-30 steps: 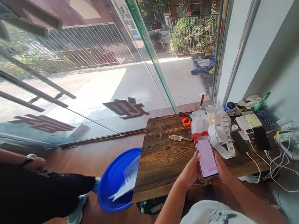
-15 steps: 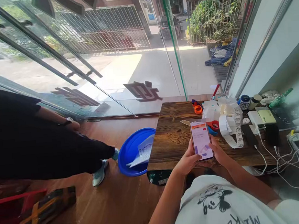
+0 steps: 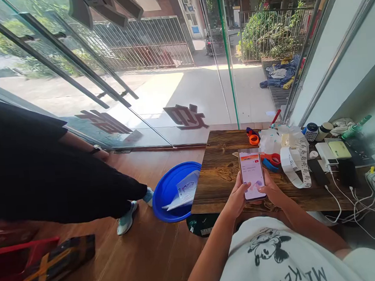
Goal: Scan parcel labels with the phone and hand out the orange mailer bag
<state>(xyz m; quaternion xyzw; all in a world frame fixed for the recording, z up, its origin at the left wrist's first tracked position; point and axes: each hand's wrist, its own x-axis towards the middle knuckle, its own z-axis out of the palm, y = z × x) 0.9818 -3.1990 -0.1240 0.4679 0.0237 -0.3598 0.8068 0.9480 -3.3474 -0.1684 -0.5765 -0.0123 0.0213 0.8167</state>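
Note:
A smartphone (image 3: 252,170) with a lit white and pink screen is held upright between both hands above the dark wooden table (image 3: 218,164). My left hand (image 3: 238,197) grips its left edge, thumb over the lower screen. On the other side my right hand (image 3: 272,191) grips the right edge, its thumb also over the lower screen. Just beyond the phone, partly covered by it, lie red-handled scissors (image 3: 275,158) and a blue object (image 3: 270,165). A curled strip of numbered labels (image 3: 288,167) lies to the right of the scissors.
An orange tape roll (image 3: 254,140), plastic bags (image 3: 270,141), bottles (image 3: 310,131) and charging cables (image 3: 355,205) crowd the table's right side. Left of the table is a blue basin (image 3: 161,199) holding papers. A person in black (image 3: 63,176) stands at the left, near the glass door (image 3: 123,115).
My left thumb has shifted slightly up the screen, and my right thumb lies lower over it. Both hands still hold the phone. The camera view has moved a little.

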